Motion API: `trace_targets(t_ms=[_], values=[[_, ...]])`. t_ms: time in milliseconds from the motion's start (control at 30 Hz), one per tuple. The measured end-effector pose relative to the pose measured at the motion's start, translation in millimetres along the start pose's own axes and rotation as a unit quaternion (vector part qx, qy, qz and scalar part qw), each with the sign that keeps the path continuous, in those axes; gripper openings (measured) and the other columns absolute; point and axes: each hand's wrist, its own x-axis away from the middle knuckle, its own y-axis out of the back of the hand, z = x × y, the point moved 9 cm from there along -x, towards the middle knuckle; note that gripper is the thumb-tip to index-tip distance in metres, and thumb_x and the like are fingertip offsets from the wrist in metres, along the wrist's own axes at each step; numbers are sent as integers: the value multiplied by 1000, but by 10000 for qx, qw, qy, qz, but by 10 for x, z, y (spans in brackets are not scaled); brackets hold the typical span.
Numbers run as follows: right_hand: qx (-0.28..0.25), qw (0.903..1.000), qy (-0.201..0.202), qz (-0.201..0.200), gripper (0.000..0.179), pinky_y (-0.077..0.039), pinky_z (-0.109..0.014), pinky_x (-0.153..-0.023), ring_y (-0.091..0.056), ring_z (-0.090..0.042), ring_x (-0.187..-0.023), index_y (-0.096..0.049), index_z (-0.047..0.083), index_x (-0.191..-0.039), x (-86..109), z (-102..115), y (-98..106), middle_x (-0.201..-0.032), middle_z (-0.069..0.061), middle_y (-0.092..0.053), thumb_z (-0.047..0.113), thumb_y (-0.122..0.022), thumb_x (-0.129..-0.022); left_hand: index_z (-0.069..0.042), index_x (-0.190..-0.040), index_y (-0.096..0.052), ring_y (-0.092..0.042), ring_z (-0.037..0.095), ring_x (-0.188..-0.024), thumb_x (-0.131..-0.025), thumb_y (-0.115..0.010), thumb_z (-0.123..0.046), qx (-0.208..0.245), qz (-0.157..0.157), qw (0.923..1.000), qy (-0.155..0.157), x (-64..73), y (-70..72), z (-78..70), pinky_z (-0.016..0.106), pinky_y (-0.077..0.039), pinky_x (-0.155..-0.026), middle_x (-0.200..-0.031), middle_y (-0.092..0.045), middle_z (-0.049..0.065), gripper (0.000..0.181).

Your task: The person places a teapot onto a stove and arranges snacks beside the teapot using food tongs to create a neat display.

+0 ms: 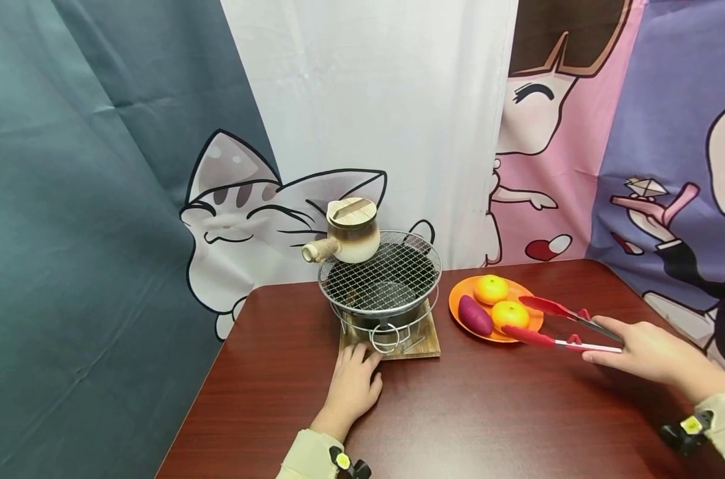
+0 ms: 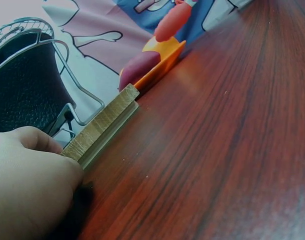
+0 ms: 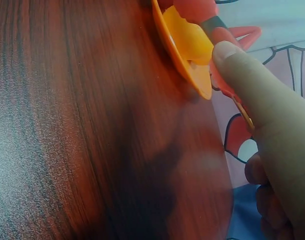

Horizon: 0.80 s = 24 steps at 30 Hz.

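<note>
My right hand (image 1: 650,349) grips red-tipped tongs (image 1: 533,336), whose arms stand apart. The red tips reach over an orange plate (image 1: 456,299), one on each side of the nearer mandarin (image 1: 510,317); whether they touch it I cannot tell. Another mandarin (image 1: 491,289) and a purple sweet potato (image 1: 475,316) share the plate. At the front left corner of a wooden board (image 1: 425,347), my left hand (image 1: 350,389) rests with relaxed fingers; in the left wrist view its thumb (image 2: 35,137) touches the board's edge. On that board stands a round black grill (image 2: 30,82) with a wire mesh top (image 1: 392,269).
A small lidded teapot (image 1: 359,245) with a side handle sits at the mesh's back left. A metal ring (image 1: 385,338) hangs at the grill's front. Behind the reddish-brown table (image 1: 494,406) hangs a printed cloth (image 1: 374,86), close to the back edge.
</note>
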Motion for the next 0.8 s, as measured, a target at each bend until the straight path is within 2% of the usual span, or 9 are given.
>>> trace_targets(t_ms=[200,333,567,800], values=[[136,9998,106,15,85,-55,-60,-70,-69,-39,-86,-58,-7,-132,-16,45,-25,-101,-28,-70,59,-74,-82,-19,-116,-71,-53,30,-104,-75,-73,-22,10,57,10000,21,3,-21,12,49,-45,-93,-116,-58,7,40],[236,9997,97,12,86,-55,-60,-71,-70,-40,-87,-59,-6,-132,-29,42,-39,-103,-28,-70,61,-73,-81,-20,-117,-71,-54,30,-105,-77,-73,-22,31,186,9998,67,3,-32,9,48,-44,-95,-117,-58,7,40],[335,9994,45,24,87,-54,-61,-73,-69,-42,-88,-60,-6,-131,-58,23,-36,-103,-30,-69,64,-72,-81,-21,-119,-71,-53,30,-106,-77,-73,-22,19,203,9998,84,5,-31,10,48,-44,-95,-118,-58,6,42],[350,9992,133,-130,86,-54,-60,-73,-70,-40,-87,-62,-4,-130,-54,37,-6,-102,-29,-70,65,-73,-80,-22,-120,-70,-53,29,-107,-77,-73,-22,49,248,9996,122,9,-34,17,48,-44,-96,-119,-57,5,42]])
